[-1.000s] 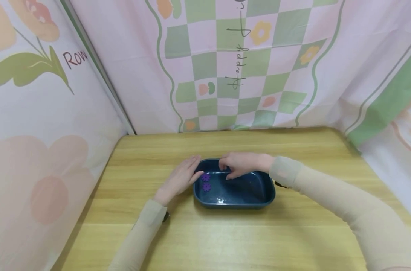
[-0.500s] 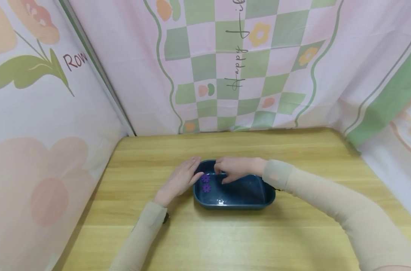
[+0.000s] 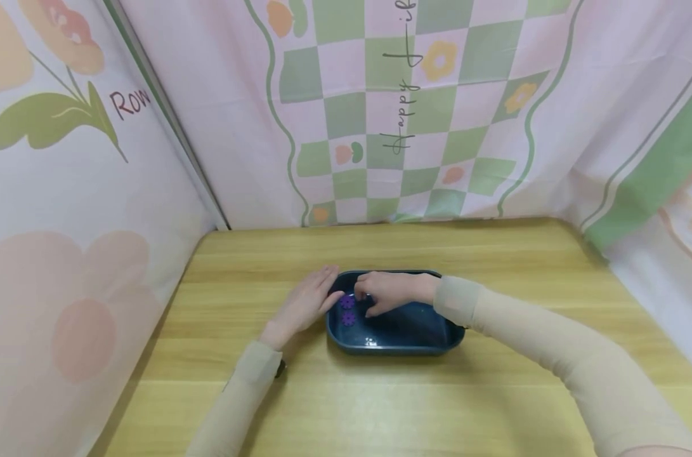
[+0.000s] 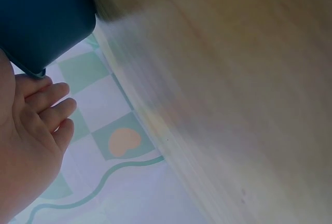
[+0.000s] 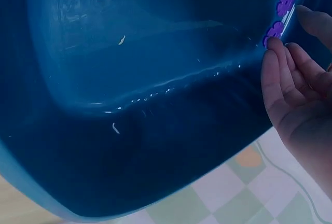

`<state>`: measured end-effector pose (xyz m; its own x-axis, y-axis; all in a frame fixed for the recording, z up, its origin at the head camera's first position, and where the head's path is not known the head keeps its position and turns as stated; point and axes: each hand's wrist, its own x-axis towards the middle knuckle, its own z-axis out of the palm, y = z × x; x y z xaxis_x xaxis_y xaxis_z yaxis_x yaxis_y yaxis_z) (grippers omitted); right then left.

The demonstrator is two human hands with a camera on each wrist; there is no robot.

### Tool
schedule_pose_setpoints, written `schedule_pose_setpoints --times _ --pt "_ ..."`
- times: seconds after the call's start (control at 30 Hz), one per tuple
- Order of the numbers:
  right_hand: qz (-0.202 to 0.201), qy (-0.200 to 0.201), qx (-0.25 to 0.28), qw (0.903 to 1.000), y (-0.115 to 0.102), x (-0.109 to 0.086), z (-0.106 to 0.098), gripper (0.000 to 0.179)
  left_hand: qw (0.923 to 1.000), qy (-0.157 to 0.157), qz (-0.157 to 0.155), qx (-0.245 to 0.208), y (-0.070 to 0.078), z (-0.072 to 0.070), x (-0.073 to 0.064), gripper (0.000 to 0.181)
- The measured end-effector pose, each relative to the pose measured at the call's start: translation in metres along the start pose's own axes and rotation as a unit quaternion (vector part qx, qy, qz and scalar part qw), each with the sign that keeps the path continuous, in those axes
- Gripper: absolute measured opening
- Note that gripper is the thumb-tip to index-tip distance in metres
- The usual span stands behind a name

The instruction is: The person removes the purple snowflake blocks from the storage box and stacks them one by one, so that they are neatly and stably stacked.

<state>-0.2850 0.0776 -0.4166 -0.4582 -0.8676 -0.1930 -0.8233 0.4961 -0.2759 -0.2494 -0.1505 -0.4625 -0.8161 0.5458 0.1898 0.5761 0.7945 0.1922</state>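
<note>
A dark blue oblong plastic basin [image 3: 403,348] stands on the wooden table. Two small purple flower-shaped discs lie inside at its left end, a rear disc [image 3: 347,302] and a front disc [image 3: 349,318]. My left hand [image 3: 307,299] lies along the left rim, fingers extended and thumb reaching over the edge. The left wrist view has its fingertips [image 4: 63,87] right at the basin's rim. Inside the basin, my right hand [image 3: 388,291] holds nothing; thumb and fingers are bent and apart. In the right wrist view its fingertips [image 5: 275,44] overlap one purple disc [image 5: 273,29].
The wooden table [image 3: 346,406] extends around the basin on all sides. Behind it hangs a checkered, flower-printed curtain [image 3: 414,114], and a printed panel [image 3: 83,266] closes off the left side. Small pale specks [image 5: 122,40] show in the basin in the right wrist view.
My right hand has moved left and slightly nearer inside the basin, closer to the purple discs. My left hand has stayed on the rim.
</note>
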Motion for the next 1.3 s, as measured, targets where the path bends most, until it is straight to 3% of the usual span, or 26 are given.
schedule_pose_setpoints --times 0.23,0.57,0.83,1.1,1.3 --pt "-0.003 0.003 -0.001 1.0 -0.003 0.005 0.003 0.034 0.9999 0.002 0.001 0.011 -0.002 0.001 0.0 0.059" --pt "0.006 0.015 0.041 0.999 -0.004 0.008 0.012 0.035 0.9999 0.008 0.009 0.008 -0.002 0.0 0.0 0.06" --pt "0.01 0.023 0.026 0.9994 -0.006 0.015 0.017 0.032 0.9999 0.003 0.008 0.01 -0.002 -0.001 0.001 0.06" --pt "0.026 0.02 0.018 0.9993 -0.008 0.021 0.026 0.032 0.9994 0.02 0.021 0.017 -0.003 0.0 0.0 0.058" --pt "0.039 0.023 0.026 0.9986 -0.012 0.023 0.028 0.031 0.9998 0.001 0.015 0.013 -0.002 0.001 0.0 0.06"
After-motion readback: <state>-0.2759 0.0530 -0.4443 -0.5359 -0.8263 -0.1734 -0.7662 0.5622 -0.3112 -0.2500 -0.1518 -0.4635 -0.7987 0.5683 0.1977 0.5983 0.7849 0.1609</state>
